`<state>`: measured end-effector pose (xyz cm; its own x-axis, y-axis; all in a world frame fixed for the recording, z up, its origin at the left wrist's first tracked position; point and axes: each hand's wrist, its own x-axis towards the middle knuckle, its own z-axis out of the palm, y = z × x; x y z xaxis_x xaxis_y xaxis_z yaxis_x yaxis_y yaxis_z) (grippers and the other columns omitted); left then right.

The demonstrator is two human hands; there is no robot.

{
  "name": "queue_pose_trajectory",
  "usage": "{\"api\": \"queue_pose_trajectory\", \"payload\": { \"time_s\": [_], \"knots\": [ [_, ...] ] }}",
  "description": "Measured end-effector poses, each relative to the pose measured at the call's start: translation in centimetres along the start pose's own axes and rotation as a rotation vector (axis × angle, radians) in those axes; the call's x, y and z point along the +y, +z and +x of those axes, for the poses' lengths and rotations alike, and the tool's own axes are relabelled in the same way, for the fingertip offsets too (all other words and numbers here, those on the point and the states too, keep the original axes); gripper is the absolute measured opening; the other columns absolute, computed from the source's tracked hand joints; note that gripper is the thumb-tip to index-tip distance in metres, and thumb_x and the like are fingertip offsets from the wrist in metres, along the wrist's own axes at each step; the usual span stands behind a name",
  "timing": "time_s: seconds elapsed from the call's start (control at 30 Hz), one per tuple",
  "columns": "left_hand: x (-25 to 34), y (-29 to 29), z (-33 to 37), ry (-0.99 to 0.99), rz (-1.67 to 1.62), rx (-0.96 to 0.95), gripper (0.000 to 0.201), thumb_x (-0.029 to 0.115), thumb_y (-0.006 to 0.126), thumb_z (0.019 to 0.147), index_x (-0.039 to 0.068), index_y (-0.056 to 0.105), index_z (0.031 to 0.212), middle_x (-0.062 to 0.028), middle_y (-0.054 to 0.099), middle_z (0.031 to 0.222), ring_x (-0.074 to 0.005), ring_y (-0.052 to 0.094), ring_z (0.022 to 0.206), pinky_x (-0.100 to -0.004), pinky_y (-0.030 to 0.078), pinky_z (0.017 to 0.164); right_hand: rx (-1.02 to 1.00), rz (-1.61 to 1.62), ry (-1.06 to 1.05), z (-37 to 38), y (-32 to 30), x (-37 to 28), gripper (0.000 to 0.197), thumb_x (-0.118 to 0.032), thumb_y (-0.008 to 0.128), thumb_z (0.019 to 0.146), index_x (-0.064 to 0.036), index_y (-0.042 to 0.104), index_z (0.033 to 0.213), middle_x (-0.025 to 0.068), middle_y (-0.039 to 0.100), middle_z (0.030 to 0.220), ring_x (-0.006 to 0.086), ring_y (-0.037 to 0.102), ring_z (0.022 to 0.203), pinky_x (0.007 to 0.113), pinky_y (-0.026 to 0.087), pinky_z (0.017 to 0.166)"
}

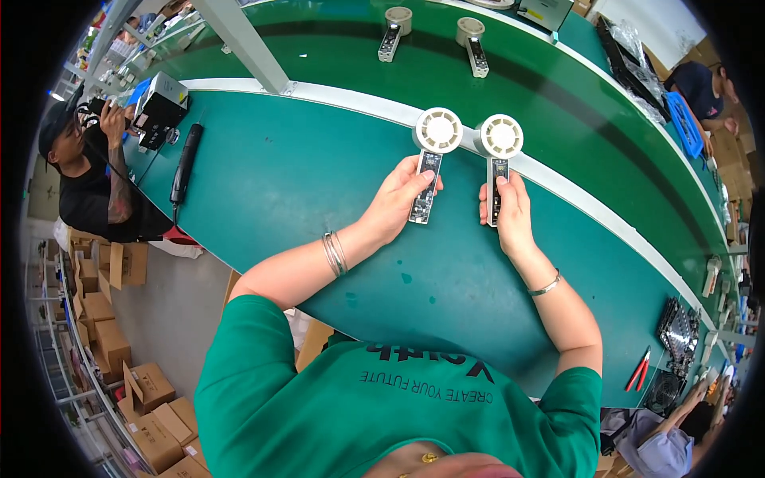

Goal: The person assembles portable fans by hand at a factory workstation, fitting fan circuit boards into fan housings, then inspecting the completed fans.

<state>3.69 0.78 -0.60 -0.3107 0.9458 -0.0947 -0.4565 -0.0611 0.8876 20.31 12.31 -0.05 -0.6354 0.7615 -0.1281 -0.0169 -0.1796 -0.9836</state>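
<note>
Two pale handheld devices, fan-like with round spoked heads, are held upright side by side. My left hand (398,199) is closed round the handle of the left handheld fan (439,131), its thumb on the bare circuit board along the open handle. The right handheld fan (502,137) is in my right hand (515,213), thumb also lying on the exposed board. The two heads are close together near the white rail at the bench's far edge. Both handles are off the green bench top (319,159), partly covered by my fingers.
Beyond the white rail (351,99), a green conveyor belt (542,88) carries two similar fans (470,36). A black corded electric screwdriver (186,163) and a boxy unit (162,107) lie left. Red-handled pliers (638,371) rest at right. Other people work at both sides.
</note>
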Motion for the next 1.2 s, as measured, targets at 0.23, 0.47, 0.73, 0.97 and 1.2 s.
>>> {"api": "queue_pose_trajectory", "payload": {
  "time_s": [0.23, 0.47, 0.73, 0.97, 1.2],
  "knots": [
    [0.01, 0.19, -0.06, -0.015, 0.010, 0.016, 0.030, 0.021, 0.051, 0.093, 0.004, 0.046, 0.117, -0.0038, 0.057, 0.089, -0.0076, 0.050, 0.072, -0.0217, 0.045, 0.064, 0.015, -0.013, -0.034, -0.26, 0.00, 0.23, 0.029, -0.025, 0.039, 0.097, -0.0020, 0.042, 0.115, 0.0036, 0.051, 0.075, 0.0078, 0.047, 0.052, 0.022, 0.040, 0.043],
    [-0.03, -0.04, 0.29, 0.005, 0.011, 0.016, 0.031, 0.021, 0.051, 0.093, 0.004, 0.046, 0.119, -0.0036, 0.057, 0.087, -0.0072, 0.050, 0.070, -0.0212, 0.045, 0.063, 0.040, -0.061, -0.050, 0.00, -0.07, 0.49, 0.028, -0.023, 0.039, 0.097, -0.0023, 0.042, 0.114, 0.0033, 0.051, 0.075, 0.0070, 0.046, 0.052, 0.021, 0.039, 0.043],
    [0.12, -0.01, 0.15, 0.009, 0.009, 0.007, 0.033, 0.020, 0.053, 0.091, 0.004, 0.047, 0.119, -0.0029, 0.057, 0.086, -0.0070, 0.050, 0.069, -0.0205, 0.044, 0.062, 0.034, -0.009, -0.047, -0.21, -0.10, 0.40, 0.029, -0.024, 0.038, 0.096, -0.0022, 0.042, 0.115, 0.0037, 0.051, 0.075, 0.0080, 0.046, 0.051, 0.022, 0.039, 0.042],
    [0.16, 0.07, 0.04, 0.009, 0.038, 0.003, 0.033, 0.020, 0.053, 0.091, 0.004, 0.047, 0.120, -0.0033, 0.057, 0.086, -0.0070, 0.051, 0.069, -0.0202, 0.044, 0.062, 0.046, -0.035, -0.067, -0.25, -0.20, 0.61, 0.030, -0.025, 0.039, 0.096, -0.0018, 0.042, 0.115, 0.0039, 0.051, 0.075, 0.0082, 0.047, 0.052, 0.022, 0.040, 0.043],
    [0.37, 0.22, 0.06, 0.025, 0.008, 0.005, 0.031, 0.020, 0.054, 0.091, 0.004, 0.048, 0.117, -0.0032, 0.057, 0.085, -0.0072, 0.051, 0.068, -0.0200, 0.044, 0.061, 0.037, -0.008, -0.056, -0.25, -0.29, 0.59, 0.030, -0.025, 0.039, 0.096, -0.0017, 0.041, 0.115, 0.0039, 0.051, 0.076, 0.0080, 0.046, 0.053, 0.022, 0.040, 0.044]
  ]
}}
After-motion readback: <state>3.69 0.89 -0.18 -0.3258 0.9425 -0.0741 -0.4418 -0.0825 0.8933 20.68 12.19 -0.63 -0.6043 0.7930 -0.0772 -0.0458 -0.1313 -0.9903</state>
